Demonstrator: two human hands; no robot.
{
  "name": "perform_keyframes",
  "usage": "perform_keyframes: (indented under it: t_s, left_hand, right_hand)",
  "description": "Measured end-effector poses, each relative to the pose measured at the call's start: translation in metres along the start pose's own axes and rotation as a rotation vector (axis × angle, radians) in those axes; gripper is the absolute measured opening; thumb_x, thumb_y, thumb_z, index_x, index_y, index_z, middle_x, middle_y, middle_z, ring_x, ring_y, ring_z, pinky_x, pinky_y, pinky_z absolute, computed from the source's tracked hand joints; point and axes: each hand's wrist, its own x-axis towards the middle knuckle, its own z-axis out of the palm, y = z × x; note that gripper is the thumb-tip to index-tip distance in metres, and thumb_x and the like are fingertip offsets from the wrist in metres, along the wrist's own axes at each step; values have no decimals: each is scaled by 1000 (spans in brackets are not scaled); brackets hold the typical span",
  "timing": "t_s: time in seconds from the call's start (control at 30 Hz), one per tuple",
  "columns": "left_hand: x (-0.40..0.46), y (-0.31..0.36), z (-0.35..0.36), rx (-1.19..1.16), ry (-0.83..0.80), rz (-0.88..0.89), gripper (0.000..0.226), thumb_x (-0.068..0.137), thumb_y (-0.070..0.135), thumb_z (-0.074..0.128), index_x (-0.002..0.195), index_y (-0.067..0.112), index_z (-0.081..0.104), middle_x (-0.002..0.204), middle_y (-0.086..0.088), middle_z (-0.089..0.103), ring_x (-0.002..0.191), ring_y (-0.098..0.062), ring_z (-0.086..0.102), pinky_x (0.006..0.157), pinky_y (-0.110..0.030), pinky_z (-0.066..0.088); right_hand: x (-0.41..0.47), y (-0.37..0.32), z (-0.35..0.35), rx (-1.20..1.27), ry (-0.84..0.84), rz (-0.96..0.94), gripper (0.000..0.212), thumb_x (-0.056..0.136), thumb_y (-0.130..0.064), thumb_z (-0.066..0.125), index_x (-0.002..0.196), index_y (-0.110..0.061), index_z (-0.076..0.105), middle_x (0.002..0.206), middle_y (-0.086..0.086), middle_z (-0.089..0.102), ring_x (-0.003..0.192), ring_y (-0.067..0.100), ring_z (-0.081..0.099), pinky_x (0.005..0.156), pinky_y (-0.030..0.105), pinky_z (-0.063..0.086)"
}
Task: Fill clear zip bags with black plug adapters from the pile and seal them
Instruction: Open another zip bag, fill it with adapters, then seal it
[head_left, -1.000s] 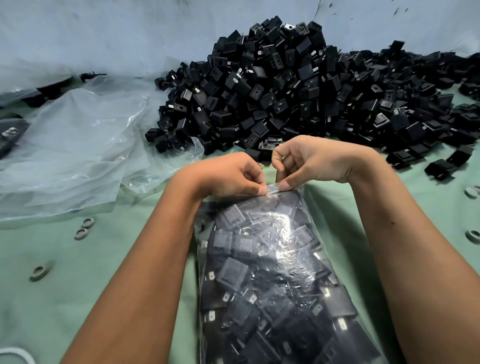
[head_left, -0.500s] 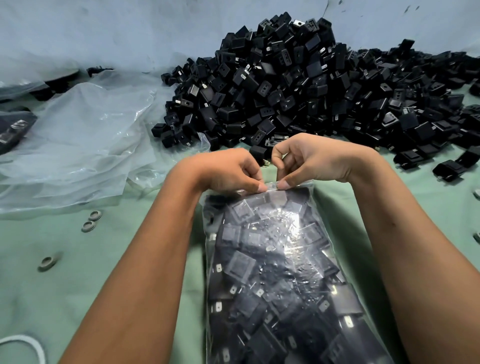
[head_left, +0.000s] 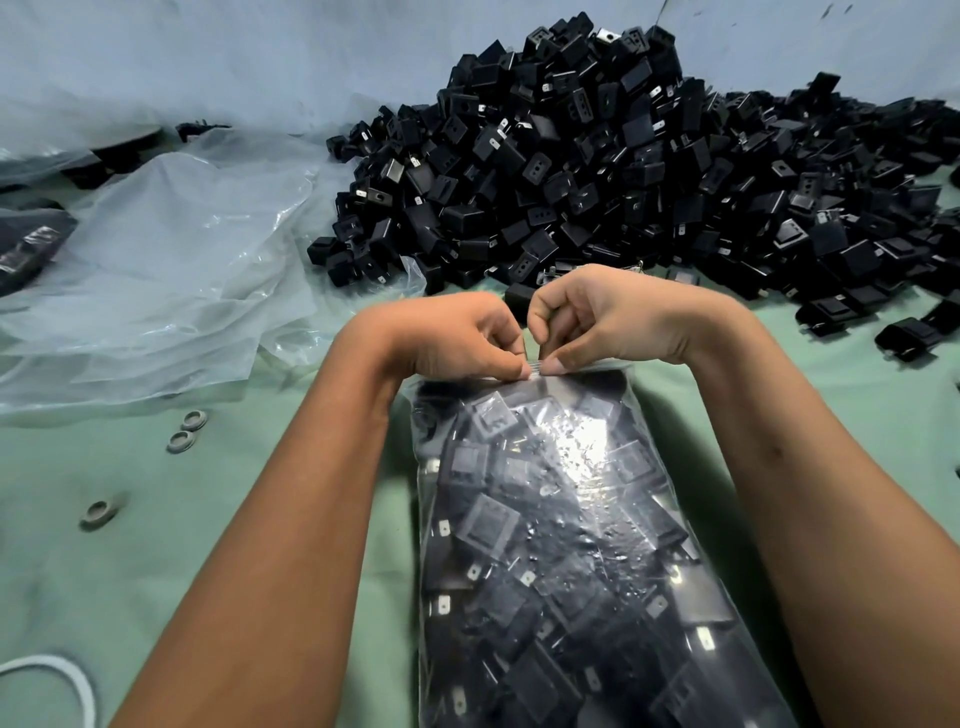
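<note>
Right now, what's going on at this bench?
A person is closing a clear zip bag packed with black plug adapters. The left hand and right hand both pinch the bag's top strip at its middle, fingertips almost touching. The bag lies on the green table between the forearms. Behind the hands sits the big pile of loose adapters; empty clear bags lie to the left. Whether the seal is fully closed cannot be told.

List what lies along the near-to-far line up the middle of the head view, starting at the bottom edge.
Filled bag → left hand and right hand side by side, pinching the bag's zip strip → adapter pile → wall.
</note>
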Motion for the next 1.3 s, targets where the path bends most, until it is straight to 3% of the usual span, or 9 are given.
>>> perform_keyframes:
  t_s: [0.1, 0.2, 0.37, 0.5, 0.77, 0.87, 1.0, 1.13, 1.3]
  left_hand:
    - [2, 2, 1, -30, 35, 43, 11, 94, 21, 74, 84, 17, 76, 69, 4, 68, 63, -9, 54, 66, -28, 44]
    - [5, 4, 3, 19, 20, 39, 15, 95, 22, 73, 80, 18, 73, 64, 10, 64, 59, -6, 53, 62, -24, 43]
    - [6, 6, 7, 38, 33, 52, 16, 97, 18, 69, 84, 10, 70, 71, -2, 62, 67, -16, 51, 68, -34, 40]
    - [4, 11, 7, 46, 63, 19, 17, 97, 24, 70, 85, 11, 72, 67, 4, 63, 60, -10, 51, 63, -28, 40]
    - [-4, 7, -4, 99, 9, -79, 22, 100, 26, 67, 84, 10, 70, 55, 12, 60, 46, -2, 49, 49, -20, 40]
    - [1, 12, 1, 125, 26, -35, 31, 102, 29, 64, 79, 8, 63, 56, 5, 54, 50, -11, 47, 52, -24, 39]
    - [6, 14, 8, 15, 47, -6, 41, 98, 36, 67, 78, 1, 60, 61, -5, 49, 55, -21, 44, 51, -31, 39]
    - [1, 3, 0, -98, 39, -11, 16, 97, 22, 71, 85, 12, 73, 61, 2, 61, 48, -9, 52, 46, -22, 45]
    - [0, -1, 0, -91, 34, -15, 14, 97, 17, 70, 84, 14, 72, 60, 5, 62, 49, -8, 53, 48, -22, 45]
  right_hand:
    - [-1, 0, 0, -14, -3, -32, 24, 84, 4, 80, 86, -11, 62, 84, 14, 78, 77, 19, 71, 71, 26, 54]
    - [0, 2, 0, -10, 8, -20, 23, 83, 1, 82, 87, -9, 62, 88, 15, 79, 81, 24, 72, 76, 32, 54]
    - [-3, 0, -4, -108, -1, 81, 13, 84, -26, 85, 89, -20, 75, 88, 5, 80, 81, 14, 71, 81, 34, 51]
    - [-6, 0, -8, -288, 5, 96, 9, 85, -45, 81, 81, -37, 81, 74, -11, 74, 67, -2, 58, 75, 33, 48]
    - [-4, -3, -8, -324, 6, 55, 7, 90, -33, 78, 84, -31, 80, 81, -9, 77, 73, -1, 64, 80, 33, 53]
    - [-5, -5, -8, -312, 1, 43, 5, 89, -41, 79, 86, -38, 81, 81, -17, 76, 70, -9, 61, 72, 16, 47]
    - [-7, -5, -11, -269, 0, 10, 1, 87, -31, 82, 87, -30, 82, 82, -4, 77, 69, -2, 59, 75, 26, 46]
    - [-7, -5, -9, -290, -12, 18, 9, 89, -28, 81, 81, -32, 78, 75, -8, 75, 67, -3, 60, 73, 25, 47]
    - [-4, -9, -7, -335, -16, 32, 9, 90, -29, 79, 82, -33, 77, 82, -9, 77, 68, -5, 62, 73, 22, 49]
